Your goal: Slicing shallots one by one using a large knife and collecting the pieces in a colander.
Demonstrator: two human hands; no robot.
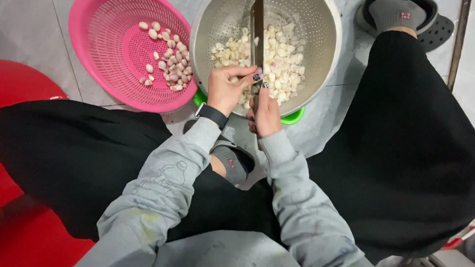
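Right hand (266,112) grips the knife (257,34), left hand (226,89) pinches a garlic clove (234,79) over the steel colander (326,59) on the floor. Fingertips that near the blade look cut-prone if the clove slips.

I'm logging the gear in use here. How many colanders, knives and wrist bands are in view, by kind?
Pink plastic colander: 1
Metal colander: 1
Knife, held by the right hand: 1
Black wrist band on the left hand: 1
Total: 4
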